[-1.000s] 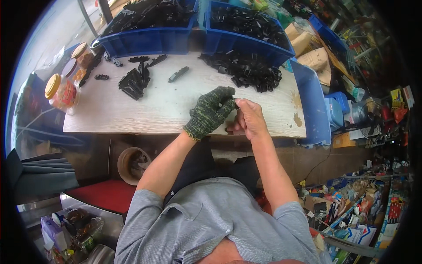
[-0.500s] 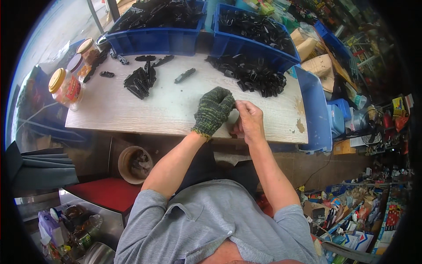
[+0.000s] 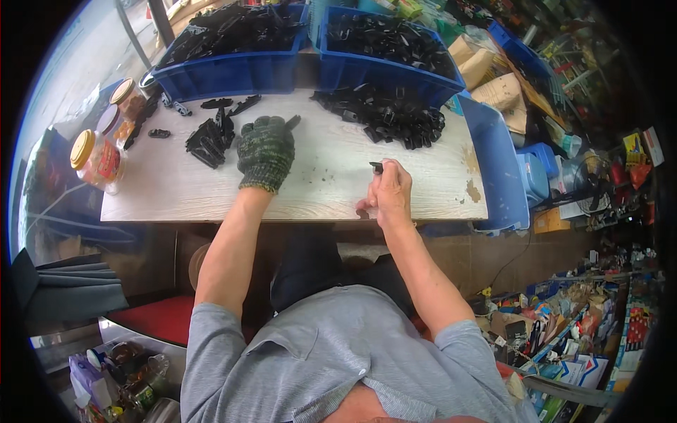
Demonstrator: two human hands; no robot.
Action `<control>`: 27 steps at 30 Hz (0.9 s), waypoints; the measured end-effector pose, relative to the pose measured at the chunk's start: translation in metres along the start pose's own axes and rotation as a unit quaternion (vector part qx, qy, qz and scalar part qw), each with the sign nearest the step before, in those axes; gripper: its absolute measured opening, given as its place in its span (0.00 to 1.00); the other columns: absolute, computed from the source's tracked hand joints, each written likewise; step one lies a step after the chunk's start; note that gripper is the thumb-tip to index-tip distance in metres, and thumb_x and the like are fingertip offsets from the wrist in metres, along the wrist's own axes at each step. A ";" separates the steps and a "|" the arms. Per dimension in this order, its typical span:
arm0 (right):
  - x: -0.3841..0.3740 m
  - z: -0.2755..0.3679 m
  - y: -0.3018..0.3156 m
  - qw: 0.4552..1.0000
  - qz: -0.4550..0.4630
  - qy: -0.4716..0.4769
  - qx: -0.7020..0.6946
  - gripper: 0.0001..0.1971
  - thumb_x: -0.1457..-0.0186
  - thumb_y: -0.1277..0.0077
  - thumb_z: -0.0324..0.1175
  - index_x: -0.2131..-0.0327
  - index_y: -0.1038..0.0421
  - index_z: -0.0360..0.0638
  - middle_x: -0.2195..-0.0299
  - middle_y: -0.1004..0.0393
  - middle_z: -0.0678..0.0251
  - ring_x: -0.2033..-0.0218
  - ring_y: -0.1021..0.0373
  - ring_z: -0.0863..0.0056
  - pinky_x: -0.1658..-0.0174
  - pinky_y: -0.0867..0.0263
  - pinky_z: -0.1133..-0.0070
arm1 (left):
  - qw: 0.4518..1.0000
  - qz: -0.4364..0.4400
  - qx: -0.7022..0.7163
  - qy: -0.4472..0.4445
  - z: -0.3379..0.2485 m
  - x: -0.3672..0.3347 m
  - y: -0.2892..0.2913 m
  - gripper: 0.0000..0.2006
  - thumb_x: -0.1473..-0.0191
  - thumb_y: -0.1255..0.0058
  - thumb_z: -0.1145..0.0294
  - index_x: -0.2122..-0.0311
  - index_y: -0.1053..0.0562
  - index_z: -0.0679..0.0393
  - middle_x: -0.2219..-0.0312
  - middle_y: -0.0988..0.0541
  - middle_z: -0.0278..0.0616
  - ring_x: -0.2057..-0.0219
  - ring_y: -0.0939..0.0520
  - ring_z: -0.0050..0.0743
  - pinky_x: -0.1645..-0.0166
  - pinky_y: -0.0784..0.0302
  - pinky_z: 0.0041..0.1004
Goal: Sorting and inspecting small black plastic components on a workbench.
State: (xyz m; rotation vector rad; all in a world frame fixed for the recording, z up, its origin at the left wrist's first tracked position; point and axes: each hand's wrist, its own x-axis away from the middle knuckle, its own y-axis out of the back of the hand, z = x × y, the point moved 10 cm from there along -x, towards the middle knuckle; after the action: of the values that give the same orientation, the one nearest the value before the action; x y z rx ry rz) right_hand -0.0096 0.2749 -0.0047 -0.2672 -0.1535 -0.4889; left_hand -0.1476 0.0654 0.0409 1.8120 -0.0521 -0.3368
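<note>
My left hand (image 3: 266, 151) wears a dark green-and-black knitted glove and is over the table with its knuckles up. One end of a narrow dark plastic piece (image 3: 292, 123) shows beside its fingers; the fingertips are hidden, so whether they grip it cannot be told. My bare right hand (image 3: 393, 194) is closed near the table's front, a small black plastic piece (image 3: 376, 168) pinched between thumb and fingers. Left of the glove is a small pile of long black plastic pieces (image 3: 209, 144). Beyond my right hand, a larger heap of short black pieces (image 3: 405, 121) spreads out.
Two blue crates (image 3: 233, 76) (image 3: 395, 76) full of black parts stand at the back of the pale wooden table (image 3: 317, 201). Lidded jars (image 3: 96, 161) line the left edge. A blue bin (image 3: 497, 169) adjoins the right edge, with cluttered shelves (image 3: 557, 338) beyond.
My hands were together at the table's front middle. The left has moved left and away from me to the narrow piece; the right stays near, the small black piece now showing in its fingers.
</note>
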 end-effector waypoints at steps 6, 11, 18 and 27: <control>0.001 0.004 0.007 0.999 -0.027 0.014 -0.030 0.17 0.38 0.62 0.45 0.73 0.37 0.42 0.88 0.49 0.74 0.89 0.49 0.80 0.85 0.31 0.71 | 0.907 0.005 0.395 -0.146 -0.055 0.060 -0.009 0.10 0.42 0.49 0.69 0.57 0.25 0.61 0.66 0.20 0.51 0.62 0.19 0.48 0.58 0.24 0.40; 0.008 0.009 0.008 0.998 -0.054 0.000 -0.028 0.16 0.39 0.60 0.43 0.75 0.37 0.44 0.86 0.48 0.74 0.87 0.49 0.81 0.83 0.34 0.73 | 0.850 0.012 0.483 -0.211 -0.100 0.084 -0.009 0.10 0.40 0.51 0.72 0.55 0.25 0.62 0.64 0.20 0.50 0.62 0.20 0.40 0.58 0.25 0.34; -0.010 0.000 0.025 0.989 -0.063 0.128 0.042 0.16 0.39 0.58 0.38 0.79 0.40 0.44 0.83 0.49 0.77 0.80 0.51 0.85 0.77 0.48 0.79 | 0.790 0.070 0.601 -0.095 -0.107 0.084 -0.034 0.16 0.40 0.52 0.72 0.47 0.30 0.63 0.57 0.22 0.51 0.61 0.20 0.44 0.54 0.26 0.34; -0.002 0.011 0.033 0.985 -0.044 0.161 0.049 0.15 0.38 0.56 0.37 0.79 0.39 0.45 0.78 0.45 0.80 0.74 0.50 0.88 0.72 0.51 0.82 | 0.851 -0.017 0.505 -0.145 -0.131 0.089 -0.029 0.20 0.39 0.56 0.73 0.42 0.35 0.62 0.59 0.24 0.49 0.63 0.22 0.33 0.55 0.26 0.31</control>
State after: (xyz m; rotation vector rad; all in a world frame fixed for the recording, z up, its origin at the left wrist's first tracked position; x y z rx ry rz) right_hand 0.0033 0.3068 -0.0020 -0.0834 0.1269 -0.6039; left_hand -0.0334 0.1770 0.0255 2.7891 -0.4910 -0.6922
